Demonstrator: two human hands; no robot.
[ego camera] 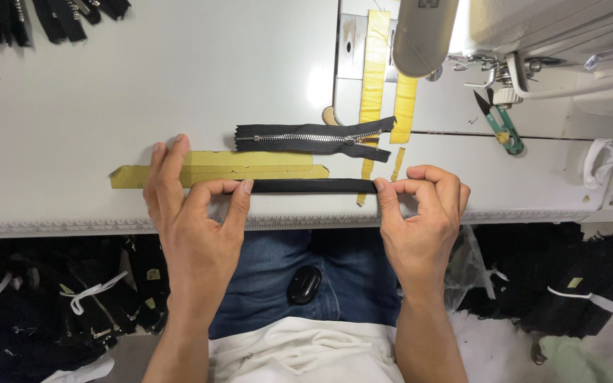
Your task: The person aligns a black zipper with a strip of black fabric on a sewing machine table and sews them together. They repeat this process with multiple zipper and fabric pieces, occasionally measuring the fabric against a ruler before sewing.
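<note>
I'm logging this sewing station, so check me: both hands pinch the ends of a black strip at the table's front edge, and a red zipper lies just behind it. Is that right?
Not quite: the zipper is black with silver teeth, not red. The head view shows it. The rest holds: the left hand and right hand pinch the ends of the black strip at the front edge of the table, with the zipper just behind it.

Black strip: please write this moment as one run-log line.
left hand: pinches narrow black fabric strip | right hand: pinches other end | strip: flat on white table
</note>
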